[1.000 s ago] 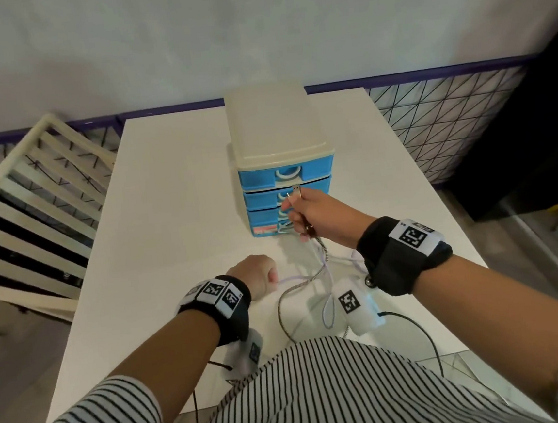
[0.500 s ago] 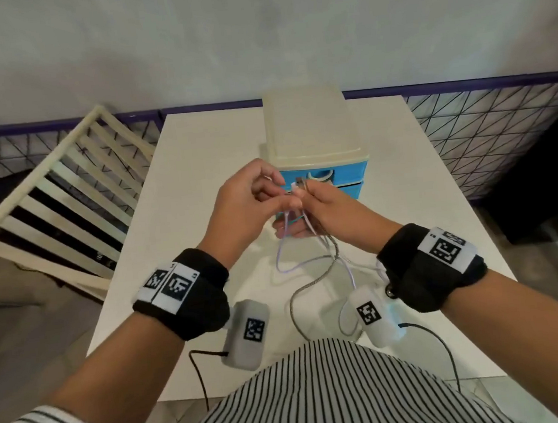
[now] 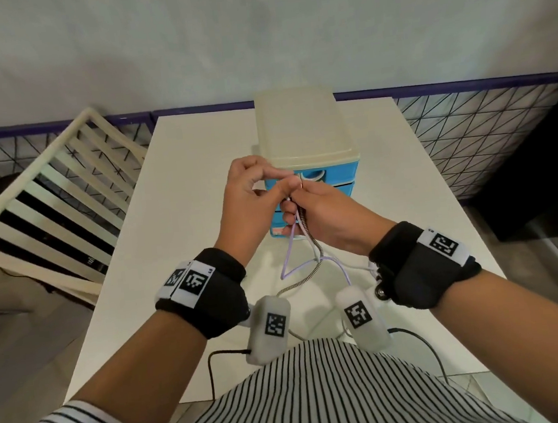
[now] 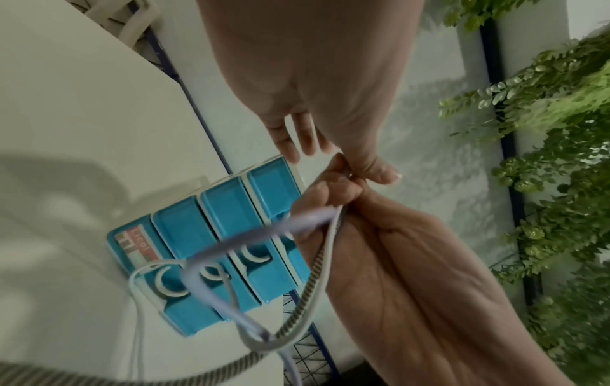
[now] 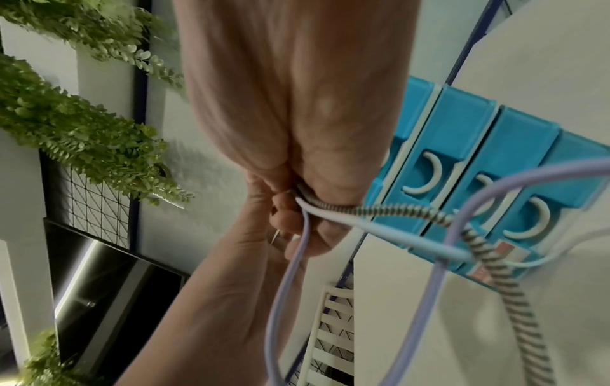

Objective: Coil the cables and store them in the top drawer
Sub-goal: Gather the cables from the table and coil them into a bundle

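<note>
Three cables hang from my hands to the table: a lilac cable [image 3: 291, 254], a braided black-and-white cable [image 3: 311, 239] and a thin white cable [image 4: 135, 300]. My right hand [image 3: 299, 206] grips their upper parts as a bunch in its curled fingers. Against it, my left hand [image 3: 282, 185] pinches the cable ends between thumb and forefinger. Both hands hover just in front of the small drawer unit [image 3: 304, 130], whose three blue drawers [image 4: 214, 229] look closed. The right wrist view shows the braided cable [image 5: 396, 210] and lilac cable [image 5: 297, 274] leaving my fist.
The drawer unit stands mid-table on a white table [image 3: 183, 186]. A cream slatted frame [image 3: 48, 199] leans at the left, wire-mesh fencing [image 3: 467, 131] runs behind, and green foliage [image 5: 82, 125] hangs on the wall. Slack cable lies near the table's front edge.
My left hand rose from the table and joined the right hand at the cable ends. Both hands have lifted a little, drawing the cables up in front of the drawers.
</note>
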